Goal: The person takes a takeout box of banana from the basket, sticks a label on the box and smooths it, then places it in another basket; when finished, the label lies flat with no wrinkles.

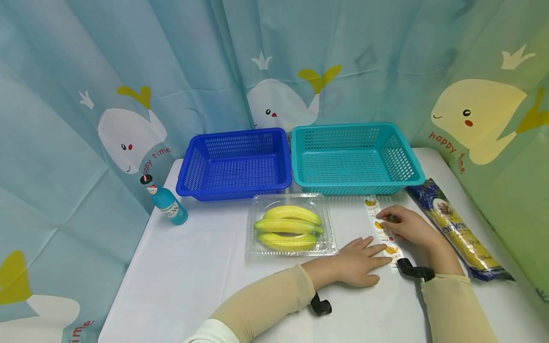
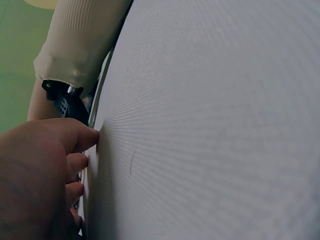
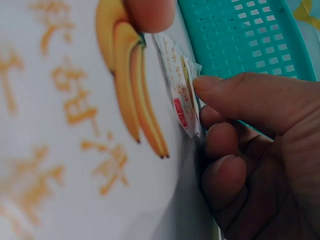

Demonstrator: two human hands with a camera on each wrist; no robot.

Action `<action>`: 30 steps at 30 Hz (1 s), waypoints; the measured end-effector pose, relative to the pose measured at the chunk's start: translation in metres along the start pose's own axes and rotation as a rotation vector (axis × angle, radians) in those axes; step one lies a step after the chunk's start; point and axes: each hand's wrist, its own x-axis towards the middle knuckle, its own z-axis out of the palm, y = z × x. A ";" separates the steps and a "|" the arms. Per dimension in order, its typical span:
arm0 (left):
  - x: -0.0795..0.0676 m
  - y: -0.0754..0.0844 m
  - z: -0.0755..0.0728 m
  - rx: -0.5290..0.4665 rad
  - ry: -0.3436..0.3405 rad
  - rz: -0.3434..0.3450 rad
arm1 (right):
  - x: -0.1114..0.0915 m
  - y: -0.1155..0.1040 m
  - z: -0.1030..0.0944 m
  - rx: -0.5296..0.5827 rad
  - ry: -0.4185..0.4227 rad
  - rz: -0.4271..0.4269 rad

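Note:
A strip of banana stickers (image 1: 384, 234), printed with bananas and orange characters, lies on the white table. My left hand (image 1: 358, 262) rests flat with spread fingers, its fingertips on the lower part of the strip. Higher up, my right hand (image 1: 409, 226) pinches the edge of one banana sticker (image 3: 177, 85) between thumb and curled fingers; in the right wrist view that sticker's edge stands raised. Left of the hands sits a clear plastic box (image 1: 328, 238) with several yellow-green bananas (image 1: 289, 226) inside. The left wrist view shows mostly tabletop beside the left fingers (image 2: 77, 137).
Behind the box stand a blue basket (image 1: 233, 193) and a teal basket (image 1: 360, 188), side by side. A blue-and-yellow packet (image 1: 459, 233) lies right of my right forearm. At the left edge is a teal bottle (image 1: 167, 202). Whale-patterned curtains (image 1: 206, 62) surround the table.

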 end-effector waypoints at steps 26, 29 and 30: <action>0.000 0.000 -0.001 0.007 -0.021 -0.008 | 0.006 -0.001 0.005 -0.054 -0.003 0.014; 0.000 0.000 -0.001 0.006 -0.021 -0.007 | 0.006 -0.001 0.005 -0.063 -0.002 0.011; 0.000 0.000 0.000 0.005 -0.022 -0.006 | 0.006 -0.001 0.005 -0.067 0.001 0.009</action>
